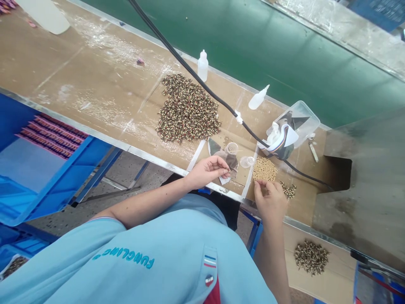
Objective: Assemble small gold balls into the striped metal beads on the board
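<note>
My left hand is closed in a pinch above the table's near edge, with a tiny piece at its fingertips that is too small to name. Under and behind it lie a dark cloth scrap and a small clear round dish with a thin stick across it. My right hand has thumb and forefinger drawn together at the near edge of a pile of small beige beads; whatever they pinch is hidden. Beside its knuckles sits a small heap of dark-and-gold pieces. A second clear dish stands between the hands.
A large pile of dark-and-gold pieces covers the table's middle. Behind are two white squeeze bottles and a clear tub. A black cable crosses above. Another heap lies lower right; a blue crate stands left.
</note>
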Tool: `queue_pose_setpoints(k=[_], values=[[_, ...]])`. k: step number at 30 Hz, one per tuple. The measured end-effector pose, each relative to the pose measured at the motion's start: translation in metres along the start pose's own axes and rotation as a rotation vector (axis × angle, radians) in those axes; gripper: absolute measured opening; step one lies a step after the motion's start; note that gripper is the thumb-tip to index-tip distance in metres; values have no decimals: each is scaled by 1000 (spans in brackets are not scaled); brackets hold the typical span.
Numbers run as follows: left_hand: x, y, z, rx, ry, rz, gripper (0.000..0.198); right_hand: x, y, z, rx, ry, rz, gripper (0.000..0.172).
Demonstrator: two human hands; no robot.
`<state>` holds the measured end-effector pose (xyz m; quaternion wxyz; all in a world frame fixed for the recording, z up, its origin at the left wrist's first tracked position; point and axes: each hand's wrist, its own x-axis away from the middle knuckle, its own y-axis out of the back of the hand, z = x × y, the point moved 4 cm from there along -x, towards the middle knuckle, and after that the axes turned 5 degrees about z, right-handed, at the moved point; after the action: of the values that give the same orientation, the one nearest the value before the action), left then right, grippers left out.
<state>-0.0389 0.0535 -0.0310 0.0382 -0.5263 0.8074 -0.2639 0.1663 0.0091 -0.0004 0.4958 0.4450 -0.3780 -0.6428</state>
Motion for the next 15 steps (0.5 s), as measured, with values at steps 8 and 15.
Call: queue_pose_setpoints(k=[8, 15], values=[[0, 0, 0, -2, -4, 4, 27, 0, -4, 0, 36, 21, 7, 32], [-3, -1, -1, 120, -6, -25, 33, -1, -1, 4, -101, 51, -32, 28]])
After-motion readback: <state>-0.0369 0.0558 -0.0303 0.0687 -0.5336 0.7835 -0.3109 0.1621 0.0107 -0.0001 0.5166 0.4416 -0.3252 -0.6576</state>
